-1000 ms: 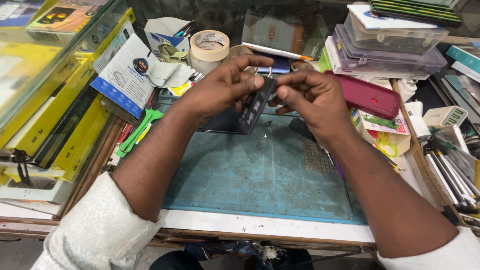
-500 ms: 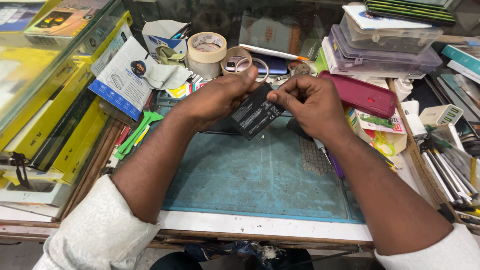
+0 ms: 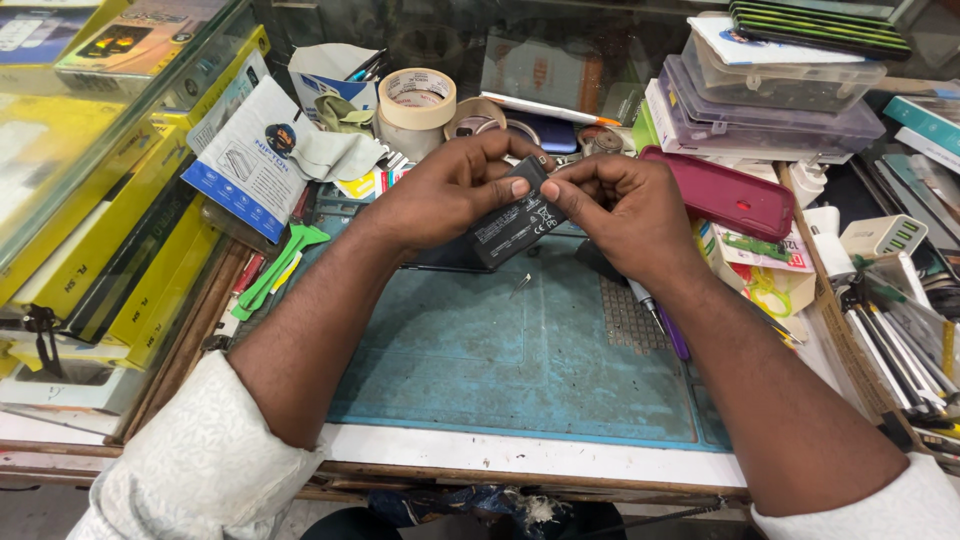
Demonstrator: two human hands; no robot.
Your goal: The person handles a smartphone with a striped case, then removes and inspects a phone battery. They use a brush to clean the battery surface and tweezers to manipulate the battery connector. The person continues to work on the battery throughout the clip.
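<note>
The black battery (image 3: 512, 222) sits tilted above the blue mat (image 3: 480, 350), its top corner pinched by the right hand (image 3: 625, 215), its lower part held in the left hand (image 3: 445, 195).

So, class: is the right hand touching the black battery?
Touching. The head view shows the right hand pinching the battery's upper end with its fingertips.

It was a small phone-repair shop counter: a worn blue work mat (image 3: 480, 370) covered the surface, a glass showcase (image 3: 90, 110) of yellow accessory boxes stood at the left, rolls of tape (image 3: 417, 98) and clear plastic parts boxes (image 3: 770, 90) crowded the far edge, and a red phone case (image 3: 725, 195) lay at the right
</note>
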